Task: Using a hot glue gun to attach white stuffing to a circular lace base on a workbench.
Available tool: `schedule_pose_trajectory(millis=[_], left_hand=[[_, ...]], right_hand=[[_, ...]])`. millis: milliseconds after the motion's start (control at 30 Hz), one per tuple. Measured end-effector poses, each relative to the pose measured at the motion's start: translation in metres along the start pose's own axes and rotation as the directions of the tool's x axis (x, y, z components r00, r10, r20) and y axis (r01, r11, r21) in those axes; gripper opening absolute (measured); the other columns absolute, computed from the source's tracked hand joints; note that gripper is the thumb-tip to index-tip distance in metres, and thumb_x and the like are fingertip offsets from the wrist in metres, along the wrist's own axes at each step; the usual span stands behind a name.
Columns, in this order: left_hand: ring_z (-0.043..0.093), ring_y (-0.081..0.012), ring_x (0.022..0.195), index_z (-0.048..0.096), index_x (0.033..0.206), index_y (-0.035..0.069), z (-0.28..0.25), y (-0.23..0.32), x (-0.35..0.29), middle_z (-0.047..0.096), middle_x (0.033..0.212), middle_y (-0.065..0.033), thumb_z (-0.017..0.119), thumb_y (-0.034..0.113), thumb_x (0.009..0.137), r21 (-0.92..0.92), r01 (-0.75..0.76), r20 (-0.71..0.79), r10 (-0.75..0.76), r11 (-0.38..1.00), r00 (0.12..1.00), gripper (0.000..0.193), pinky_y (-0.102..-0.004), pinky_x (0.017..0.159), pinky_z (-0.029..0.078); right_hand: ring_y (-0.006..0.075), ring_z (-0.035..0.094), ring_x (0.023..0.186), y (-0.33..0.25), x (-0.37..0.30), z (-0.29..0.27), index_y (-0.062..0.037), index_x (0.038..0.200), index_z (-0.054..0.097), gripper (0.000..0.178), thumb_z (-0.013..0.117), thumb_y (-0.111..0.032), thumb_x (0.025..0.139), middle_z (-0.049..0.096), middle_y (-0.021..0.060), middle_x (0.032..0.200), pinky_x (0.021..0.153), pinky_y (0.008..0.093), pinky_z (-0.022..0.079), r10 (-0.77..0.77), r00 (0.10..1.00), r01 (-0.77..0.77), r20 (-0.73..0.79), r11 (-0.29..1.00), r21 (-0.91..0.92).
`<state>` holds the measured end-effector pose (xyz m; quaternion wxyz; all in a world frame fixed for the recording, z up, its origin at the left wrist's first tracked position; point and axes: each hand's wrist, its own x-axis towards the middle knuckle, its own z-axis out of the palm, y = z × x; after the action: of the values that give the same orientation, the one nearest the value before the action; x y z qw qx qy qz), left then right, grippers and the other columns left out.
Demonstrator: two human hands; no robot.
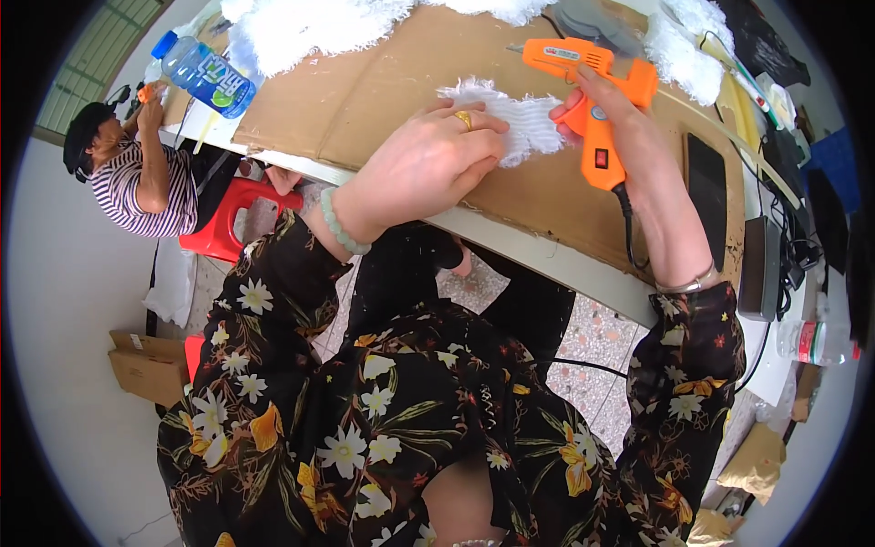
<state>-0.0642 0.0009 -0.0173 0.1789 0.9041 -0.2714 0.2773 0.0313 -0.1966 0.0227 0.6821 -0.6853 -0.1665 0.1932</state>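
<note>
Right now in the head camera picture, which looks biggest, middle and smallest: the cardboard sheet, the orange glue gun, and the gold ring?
1. Cardboard sheet, by far the largest.
2. Orange glue gun, held in the right hand.
3. Gold ring on the left hand, smallest.

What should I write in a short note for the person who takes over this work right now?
Left hand: presses the white fluffy strip flat on the cardboard sheet.
Right hand: holds the orange glue gun above the strip's right end, nozzle pointing left.
Done: more white fluff lies along the far edge.
Left: whether this strip is glued cannot be seen; check it.
</note>
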Motion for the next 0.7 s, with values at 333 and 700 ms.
schedule_pose_trajectory(millis=[333, 700], left_hand=[[0.057, -0.0279, 0.093, 0.057, 0.074, 0.006, -0.007, -0.013, 0.004, 0.062, 0.100, -0.0080, 0.060, 0.008, 0.073, -0.018, -0.024, 0.054, 0.025, 1.000, 0.998, 0.004, -0.0393, 0.083, 0.042], [0.057, -0.0309, 0.100, 0.062, 0.099, 0.007, -0.023, -0.030, 0.000, 0.061, 0.106, -0.0103, 0.065, 0.033, 0.076, 0.149, 0.063, -0.006, -0.063, 0.987, 0.998, 0.035, -0.0423, 0.089, 0.040]], right_hand=[[0.0119, 0.059, 0.071, -0.013, -0.019, -0.026, -0.0043, 0.086, 0.061, 0.028, 0.055, -0.032, 0.088, 0.063, 0.0078, 0.077, 0.067, 0.0246, 0.046, 0.015, 0.998, -0.014, -0.069, 1.000, 0.013], [0.0204, 0.062, 0.079, 0.002, -0.012, -0.028, -0.0012, 0.093, 0.056, 0.029, 0.050, -0.029, 0.091, 0.061, 0.0089, 0.081, 0.076, 0.0355, 0.052, -0.135, 0.991, 0.123, 0.003, 0.907, 0.402]])
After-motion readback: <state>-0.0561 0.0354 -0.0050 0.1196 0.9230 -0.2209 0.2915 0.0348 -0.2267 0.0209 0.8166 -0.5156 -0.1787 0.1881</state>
